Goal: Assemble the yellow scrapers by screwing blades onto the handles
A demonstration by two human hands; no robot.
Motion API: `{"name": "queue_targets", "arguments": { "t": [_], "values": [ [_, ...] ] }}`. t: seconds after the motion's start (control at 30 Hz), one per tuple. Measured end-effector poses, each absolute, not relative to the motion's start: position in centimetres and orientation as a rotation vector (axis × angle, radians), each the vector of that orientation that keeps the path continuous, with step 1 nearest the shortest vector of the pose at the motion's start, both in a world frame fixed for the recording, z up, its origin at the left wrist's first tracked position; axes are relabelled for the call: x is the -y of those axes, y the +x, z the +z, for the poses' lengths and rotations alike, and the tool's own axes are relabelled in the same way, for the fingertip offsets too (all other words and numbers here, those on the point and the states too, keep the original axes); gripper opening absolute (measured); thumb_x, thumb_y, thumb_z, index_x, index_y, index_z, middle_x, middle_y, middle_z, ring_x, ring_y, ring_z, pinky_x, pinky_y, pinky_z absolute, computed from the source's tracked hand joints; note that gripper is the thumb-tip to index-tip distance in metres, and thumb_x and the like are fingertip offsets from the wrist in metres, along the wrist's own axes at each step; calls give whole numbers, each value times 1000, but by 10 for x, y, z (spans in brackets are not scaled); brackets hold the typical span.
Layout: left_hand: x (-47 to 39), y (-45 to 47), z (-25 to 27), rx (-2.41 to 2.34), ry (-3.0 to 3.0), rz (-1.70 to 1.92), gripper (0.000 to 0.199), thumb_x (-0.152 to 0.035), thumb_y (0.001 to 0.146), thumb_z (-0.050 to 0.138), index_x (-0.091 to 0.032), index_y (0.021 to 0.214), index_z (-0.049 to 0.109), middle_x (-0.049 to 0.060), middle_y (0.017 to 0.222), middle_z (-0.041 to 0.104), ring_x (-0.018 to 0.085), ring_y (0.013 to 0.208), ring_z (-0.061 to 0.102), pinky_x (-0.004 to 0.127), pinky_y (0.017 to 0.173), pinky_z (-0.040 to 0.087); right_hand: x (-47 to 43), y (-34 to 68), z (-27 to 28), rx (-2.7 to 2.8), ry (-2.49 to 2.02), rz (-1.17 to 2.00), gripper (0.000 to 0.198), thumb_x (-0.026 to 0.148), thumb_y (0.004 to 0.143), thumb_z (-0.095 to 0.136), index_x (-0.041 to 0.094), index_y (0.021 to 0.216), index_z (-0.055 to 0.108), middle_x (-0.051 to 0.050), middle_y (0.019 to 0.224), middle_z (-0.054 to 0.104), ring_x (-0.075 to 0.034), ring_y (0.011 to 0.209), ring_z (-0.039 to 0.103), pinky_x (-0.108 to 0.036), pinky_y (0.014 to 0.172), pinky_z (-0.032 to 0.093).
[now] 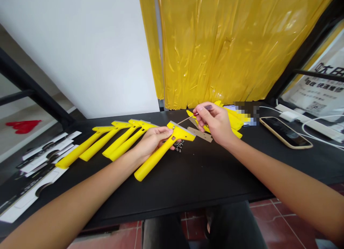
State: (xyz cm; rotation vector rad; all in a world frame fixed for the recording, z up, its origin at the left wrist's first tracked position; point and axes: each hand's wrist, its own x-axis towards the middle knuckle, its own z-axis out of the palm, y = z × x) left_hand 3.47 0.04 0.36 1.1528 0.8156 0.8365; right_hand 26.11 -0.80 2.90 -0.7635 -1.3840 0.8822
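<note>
My left hand (151,140) is closed around the head of a yellow scraper (154,160), whose handle slants toward the table's front edge. A grey metal blade strip runs along the scraper's far edge. In my right hand (213,124) is a thin screwdriver (188,118), pinched by its handle. Its tip meets the scraper's head close to my left thumb. Beneath the scraper lies a small pile of screws and nuts (179,146). Flat brownish strips with holes (202,135) rest below my right hand.
Several yellow scrapers (98,141) lie in a row at left, near white cardboard sleeves (40,186). More yellow pieces (235,119) are heaped behind my right hand. A phone (286,132), white cables and a power strip (317,121) occupy the right of the black table (215,177).
</note>
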Motion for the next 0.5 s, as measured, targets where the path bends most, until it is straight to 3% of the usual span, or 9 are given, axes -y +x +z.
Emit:
{"name": "queue_targets", "arguments": {
  "t": [0.5],
  "values": [
    [-2, 33, 1, -794, 1163, 832, 18, -28, 87, 73, -12, 95, 76, 16, 91, 77, 24, 82, 75, 26, 62, 61, 10, 260, 28, 1480, -796, 815, 31, 52, 91, 65, 21, 86, 65, 3, 68, 54, -8, 46, 49, -24, 40, 38]
  ]
}}
